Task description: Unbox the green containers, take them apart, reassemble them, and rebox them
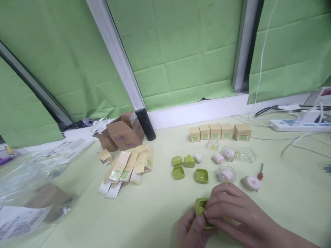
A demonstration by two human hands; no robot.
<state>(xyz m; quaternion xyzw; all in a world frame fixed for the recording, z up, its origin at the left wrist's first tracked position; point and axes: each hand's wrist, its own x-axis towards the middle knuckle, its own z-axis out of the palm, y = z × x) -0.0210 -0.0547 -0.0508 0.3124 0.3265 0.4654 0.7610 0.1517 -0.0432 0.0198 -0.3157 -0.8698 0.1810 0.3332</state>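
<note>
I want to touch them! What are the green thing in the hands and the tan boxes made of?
The green piece in the left hand and right hand looks like smooth plastic or silicone: even colour, rounded edges. The tan boxes look like matte cardboard: crisp corners.

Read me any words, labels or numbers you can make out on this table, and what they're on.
Nothing here can be read.
Brown cardboard box: purple print, blurred.
Small tan boxes: green labels, too small.
Printed sheet in plastic bag: blurred.
Flat cartons: green panels, unreadable.
Green case: no print showing.
</note>
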